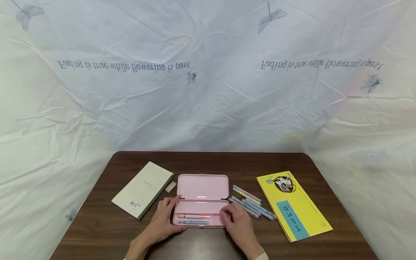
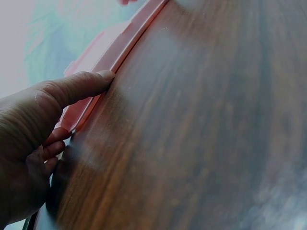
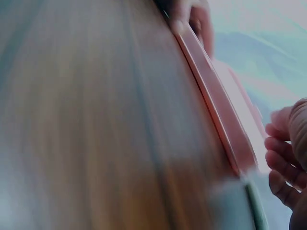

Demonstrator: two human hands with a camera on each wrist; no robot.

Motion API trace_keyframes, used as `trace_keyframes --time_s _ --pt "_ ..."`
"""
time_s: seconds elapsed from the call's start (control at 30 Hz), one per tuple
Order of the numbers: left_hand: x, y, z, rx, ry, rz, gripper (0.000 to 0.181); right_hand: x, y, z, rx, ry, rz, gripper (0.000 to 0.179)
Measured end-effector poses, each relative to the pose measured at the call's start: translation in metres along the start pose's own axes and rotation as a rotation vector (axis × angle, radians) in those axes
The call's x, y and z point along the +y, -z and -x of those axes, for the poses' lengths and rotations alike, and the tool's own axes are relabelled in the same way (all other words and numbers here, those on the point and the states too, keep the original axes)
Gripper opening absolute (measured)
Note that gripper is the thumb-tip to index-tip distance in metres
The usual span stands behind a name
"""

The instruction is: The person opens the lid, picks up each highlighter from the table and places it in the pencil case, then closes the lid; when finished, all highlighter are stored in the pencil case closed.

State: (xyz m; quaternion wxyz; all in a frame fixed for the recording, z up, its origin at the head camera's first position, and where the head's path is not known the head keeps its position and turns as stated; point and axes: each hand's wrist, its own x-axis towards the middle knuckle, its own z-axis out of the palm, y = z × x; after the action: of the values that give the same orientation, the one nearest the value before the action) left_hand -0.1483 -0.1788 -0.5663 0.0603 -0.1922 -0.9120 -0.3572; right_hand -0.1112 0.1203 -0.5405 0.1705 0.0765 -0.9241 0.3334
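A pink pencil case (image 1: 203, 187) lies open on the table, its lid folded back. Inside its front left part are an orange-pink pen (image 1: 194, 216) and a blue pen (image 1: 194, 222). The left hand (image 1: 161, 221) grips the case's left end, thumb on the front edge (image 2: 106, 75) and fingers along the side. At the right end of the case hovers the right hand (image 1: 239, 224), fingers loosely curled; nothing shows between thumb and fingers in the right wrist view (image 3: 290, 148). Several pens (image 1: 253, 206) lie on the table just beyond that hand.
Left of the case are a small eraser (image 1: 170, 186) and a pale notebook (image 1: 143, 191). A yellow booklet (image 1: 297, 207) lies to the right. Behind the dark wooden table (image 1: 208, 245) hangs a white printed cloth (image 1: 208, 108).
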Motion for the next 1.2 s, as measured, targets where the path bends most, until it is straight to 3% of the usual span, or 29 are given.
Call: trace_keyframes --time_s 0.2,0.37,0.5,0.83,1.2 --pt "0.000 0.002 0.001 -0.060 0.066 -0.001 0.105 0.028 0.019 0.004 0.083 -0.081 0.094 0.017" --pt "-0.002 0.000 0.002 -0.033 0.031 -0.011 0.104 0.044 0.032 0.009 0.097 -0.115 0.154 0.018" --pt "-0.003 0.000 0.001 -0.023 0.022 -0.012 0.104 0.053 0.039 0.010 0.070 -0.183 0.184 0.018" --pt "0.000 0.003 -0.002 -0.064 0.063 -0.005 0.105 0.065 0.047 0.013 0.006 -0.280 0.191 0.020" --pt "0.001 0.003 -0.004 -0.083 0.080 -0.008 0.106 0.066 0.053 0.015 -0.003 -0.283 0.200 0.018"
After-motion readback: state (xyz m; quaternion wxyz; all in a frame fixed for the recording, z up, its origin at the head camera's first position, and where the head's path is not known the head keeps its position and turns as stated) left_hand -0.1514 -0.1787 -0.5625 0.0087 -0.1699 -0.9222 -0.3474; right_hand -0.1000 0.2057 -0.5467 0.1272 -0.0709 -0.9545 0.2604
